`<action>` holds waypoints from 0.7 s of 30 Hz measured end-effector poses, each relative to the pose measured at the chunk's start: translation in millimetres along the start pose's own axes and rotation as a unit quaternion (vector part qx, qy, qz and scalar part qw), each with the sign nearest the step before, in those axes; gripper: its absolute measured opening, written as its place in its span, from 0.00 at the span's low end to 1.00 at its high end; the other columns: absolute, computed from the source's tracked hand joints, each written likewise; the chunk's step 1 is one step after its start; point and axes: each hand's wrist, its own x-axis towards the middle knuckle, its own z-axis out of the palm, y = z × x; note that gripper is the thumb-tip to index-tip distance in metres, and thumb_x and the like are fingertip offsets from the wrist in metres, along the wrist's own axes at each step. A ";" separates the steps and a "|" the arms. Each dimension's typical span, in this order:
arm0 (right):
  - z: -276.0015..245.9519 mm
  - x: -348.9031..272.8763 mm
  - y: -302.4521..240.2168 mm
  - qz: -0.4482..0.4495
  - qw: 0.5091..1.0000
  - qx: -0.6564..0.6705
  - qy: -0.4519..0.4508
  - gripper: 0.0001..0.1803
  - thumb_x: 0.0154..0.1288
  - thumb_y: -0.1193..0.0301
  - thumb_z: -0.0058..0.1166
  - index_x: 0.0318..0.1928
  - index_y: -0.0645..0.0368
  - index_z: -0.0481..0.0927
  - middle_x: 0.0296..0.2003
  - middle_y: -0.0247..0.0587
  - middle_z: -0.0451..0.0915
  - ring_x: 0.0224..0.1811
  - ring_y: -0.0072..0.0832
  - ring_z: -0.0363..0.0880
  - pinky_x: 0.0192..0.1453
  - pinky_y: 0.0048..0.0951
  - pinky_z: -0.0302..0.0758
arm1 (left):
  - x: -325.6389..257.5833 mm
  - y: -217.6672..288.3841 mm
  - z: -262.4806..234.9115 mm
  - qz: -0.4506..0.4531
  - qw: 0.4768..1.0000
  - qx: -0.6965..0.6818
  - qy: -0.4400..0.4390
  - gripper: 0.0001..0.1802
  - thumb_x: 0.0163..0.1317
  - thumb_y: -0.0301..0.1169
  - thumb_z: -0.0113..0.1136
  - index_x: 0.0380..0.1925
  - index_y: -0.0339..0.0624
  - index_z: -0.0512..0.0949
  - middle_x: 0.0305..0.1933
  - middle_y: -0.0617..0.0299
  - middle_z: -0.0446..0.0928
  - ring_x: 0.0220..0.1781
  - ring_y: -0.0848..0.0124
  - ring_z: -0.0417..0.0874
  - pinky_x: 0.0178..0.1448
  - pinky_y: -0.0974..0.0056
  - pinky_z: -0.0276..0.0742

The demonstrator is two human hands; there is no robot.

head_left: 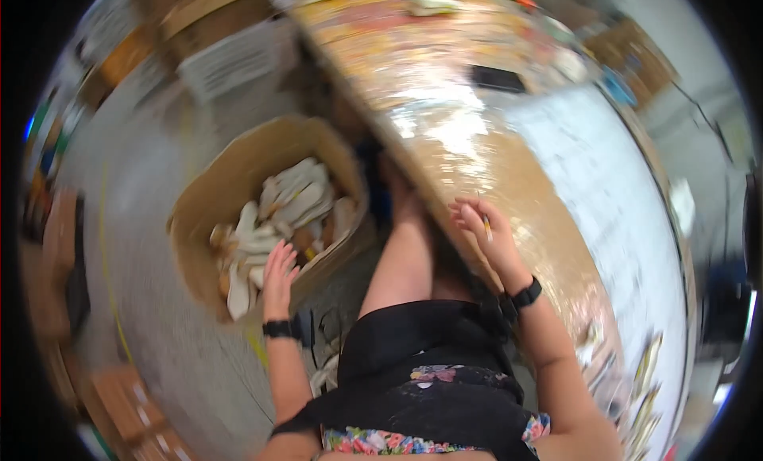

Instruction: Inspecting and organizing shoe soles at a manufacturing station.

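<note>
The cardboard box sits on the grey floor, at about nine o'clock from the middle of the picture, and it is full of pale, flat scraps. The person's left hand hangs just over the near rim of the box, at about seven o'clock. Its fingers are spread open and hold nothing. The right hand rests at the edge of the shiny brown table, at about three o'clock. Its fingers are pinched shut on a thin pencil that points down. Both wrists wear a black band. A black apron covers the person's lap at six o'clock.

The picture is blurry, so the scraps are hard to tell apart. To pick one well, the open hand should likely go down slowly, choose one top piece, and lift it straight up so the rest do not spill. The pencil should stay away from the leg.
</note>
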 end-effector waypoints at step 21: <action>-184.9 19.2 91.4 0.062 0.819 -0.305 0.482 0.12 0.59 0.63 0.44 0.36 0.58 0.72 0.25 0.54 0.75 0.30 0.49 0.74 0.35 0.44 0.70 | -144.7 142.9 315.2 0.424 0.611 -0.233 -0.627 0.19 0.50 0.33 0.56 0.43 0.38 0.72 0.41 0.49 0.73 0.33 0.61 0.78 0.46 0.58 0.68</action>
